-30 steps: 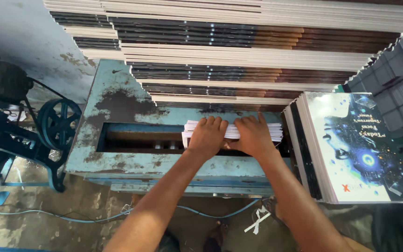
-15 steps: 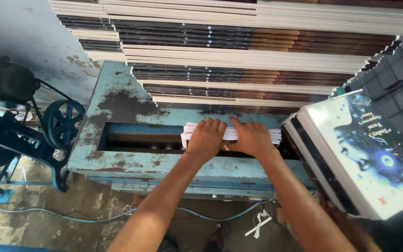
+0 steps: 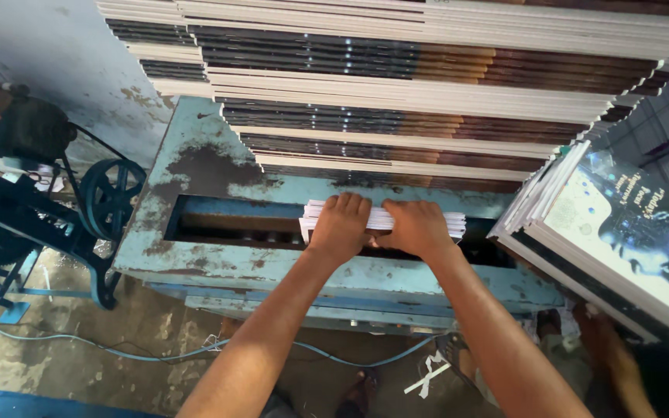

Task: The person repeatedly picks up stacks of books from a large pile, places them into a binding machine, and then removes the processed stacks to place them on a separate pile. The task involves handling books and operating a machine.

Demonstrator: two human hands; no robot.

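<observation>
Both my hands press down on a small stack of white sheets [image 3: 381, 220] that lies across the long slot of a worn blue-green metal machine [image 3: 195, 166]. My left hand [image 3: 340, 227] covers the left part of the stack, fingers curled over its far edge. My right hand [image 3: 418, 229] lies flat on the right part. The ends of the stack stick out on both sides of my hands. The slot beneath is dark.
Tall piles of printed sheets [image 3: 427, 85] rise behind the machine. A stack of dark blue printed covers [image 3: 621, 232] leans at the right. A black flywheel and motor [image 3: 106, 197] stand at the left. A blue cable [image 3: 118, 352] runs over the floor.
My hands stay on the white stack in the slot. The camera has tilted, so the blue cover stack at the right now appears more slanted.
</observation>
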